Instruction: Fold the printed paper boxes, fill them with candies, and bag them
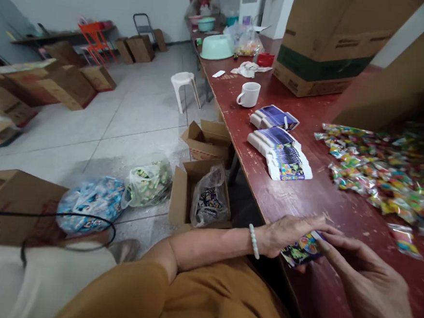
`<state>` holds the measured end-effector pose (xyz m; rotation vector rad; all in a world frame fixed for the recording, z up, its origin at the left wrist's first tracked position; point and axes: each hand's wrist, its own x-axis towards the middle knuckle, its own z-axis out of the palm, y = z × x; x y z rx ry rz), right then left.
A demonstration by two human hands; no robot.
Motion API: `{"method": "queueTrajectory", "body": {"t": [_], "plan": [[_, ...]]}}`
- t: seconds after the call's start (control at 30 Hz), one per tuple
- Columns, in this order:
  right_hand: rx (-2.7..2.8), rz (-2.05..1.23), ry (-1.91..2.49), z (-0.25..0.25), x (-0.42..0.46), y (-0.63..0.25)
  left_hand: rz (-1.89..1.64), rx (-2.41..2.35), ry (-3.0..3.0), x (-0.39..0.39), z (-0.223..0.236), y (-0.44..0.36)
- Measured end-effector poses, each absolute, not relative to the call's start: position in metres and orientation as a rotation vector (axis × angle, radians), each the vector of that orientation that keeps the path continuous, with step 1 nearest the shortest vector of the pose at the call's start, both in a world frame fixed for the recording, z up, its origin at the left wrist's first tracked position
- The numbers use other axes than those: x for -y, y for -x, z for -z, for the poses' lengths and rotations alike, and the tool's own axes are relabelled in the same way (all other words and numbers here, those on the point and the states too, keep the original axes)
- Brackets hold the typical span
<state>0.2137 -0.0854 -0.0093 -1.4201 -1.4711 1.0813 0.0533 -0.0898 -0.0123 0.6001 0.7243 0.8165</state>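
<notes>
A small printed candy box [303, 250], dark with colourful pictures, is held between my two hands at the table's near edge. My left hand [290, 232], with a beaded bracelet on the wrist, lies along the box's far side, its fingers around it. From the right, my right hand [374, 279] grips the box's end with thumb and fingers. Beyond my hands lies a fanned stack of flat printed cartons [285, 154], and behind it a second stack [274, 118]. Wrapped candies [381, 175] are heaped to the right, with one small packet [405, 240] nearer to me.
On the red table [247, 181] stand a white mug [249, 94], a large cardboard carton [325, 41] and a pale green basin [217, 47]. An open box [180, 195] with a plastic bag of small packs [211, 202], and more filled bags [91, 204], sit on the floor at left.
</notes>
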Motion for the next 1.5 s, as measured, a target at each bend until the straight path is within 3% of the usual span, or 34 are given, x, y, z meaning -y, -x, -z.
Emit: {"method": "queueTrajectory", "body": {"t": [0.2, 0.37, 0.6, 0.77, 0.87, 1.2, 1.33, 1.5], "plan": [[1.251, -1.295, 1.558, 0.019, 0.065, -0.216, -0.798, -0.812, -0.699, 0.082, 0.002, -0.045], [1.395, -1.232, 1.493, 0.022, 0.057, -0.214, -0.797, -0.846, -0.686, 0.069, 0.0, -0.038], [1.853, -0.8, 1.153, 0.036, 0.057, -0.202, -0.913, -0.726, -0.436, 0.044, 0.02, -0.048], [2.207, -0.334, 1.217, 0.045, 0.056, -0.197, -1.116, -0.875, -0.423, 0.044, 0.024, -0.058], [2.25, -0.212, 1.182, 0.038, 0.056, -0.196, -1.253, -0.955, -0.572, 0.053, 0.021, -0.06], [2.255, -0.621, 0.995, 0.019, 0.052, -0.164, -1.2, -1.196, -0.704, 0.067, 0.004, 0.0], [2.069, -0.613, 1.185, 0.027, 0.032, -0.175, -1.268, -1.739, -0.915, 0.079, 0.016, 0.069], [1.925, -0.609, 1.264, 0.048, -0.009, -0.184, -0.892, -2.215, -1.536, 0.07, 0.038, 0.107]]}}
